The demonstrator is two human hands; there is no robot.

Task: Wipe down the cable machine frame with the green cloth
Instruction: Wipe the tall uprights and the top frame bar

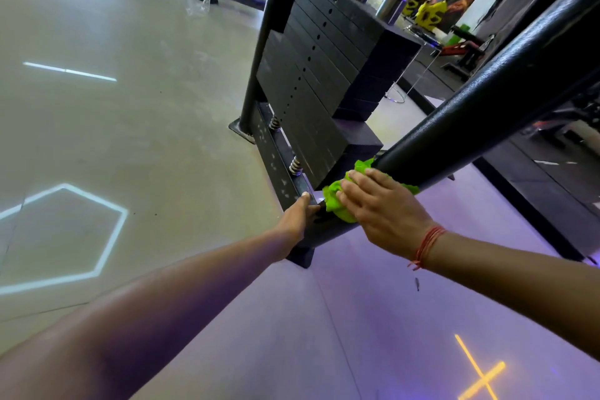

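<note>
Open floor (136,127) left; right hand (383,208) flat-fingered presses green cloth (337,201) against frame post (487,101).

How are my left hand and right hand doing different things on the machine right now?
The right hand lies on the green cloth, pressing it against the frame's base bar; the left hand has no cloth and touches the bar bare. The right wrist wears a red thread; the left wrist is bare. Both reach the same low corner.

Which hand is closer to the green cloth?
Right. The right hand presses on the cloth; the left hand rests on the frame just beside it.
</note>
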